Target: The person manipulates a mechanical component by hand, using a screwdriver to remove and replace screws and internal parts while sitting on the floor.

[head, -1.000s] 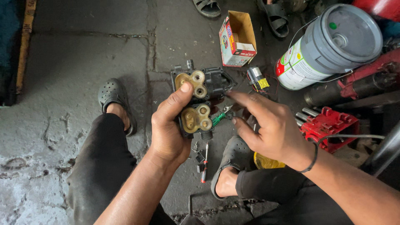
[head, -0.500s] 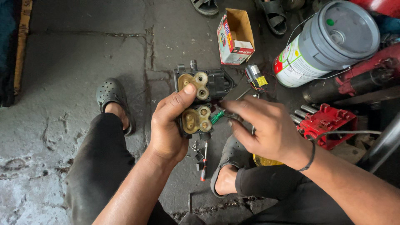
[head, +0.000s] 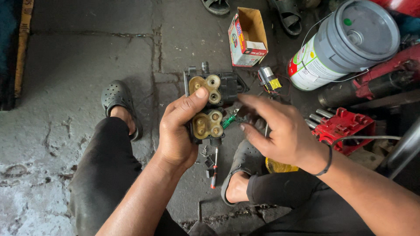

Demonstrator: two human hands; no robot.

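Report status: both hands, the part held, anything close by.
Left hand gripping black pump block with brass valve ports. Right hand at its right side, green-handled tool at the fingertips. Small loose parts on floor directly beneath.

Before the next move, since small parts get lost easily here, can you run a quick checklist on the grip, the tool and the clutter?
1. Left hand firmly around the black pump block with brass valve heads: ok.
2. Right hand on the green-handled tool: cannot tell, blurred.
3. Block held over the cracked concrete floor, off the ground: ok.
4. Loose springs and small pieces below gathered: not ok.
5. Open cardboard box upright: not ok, on its side.
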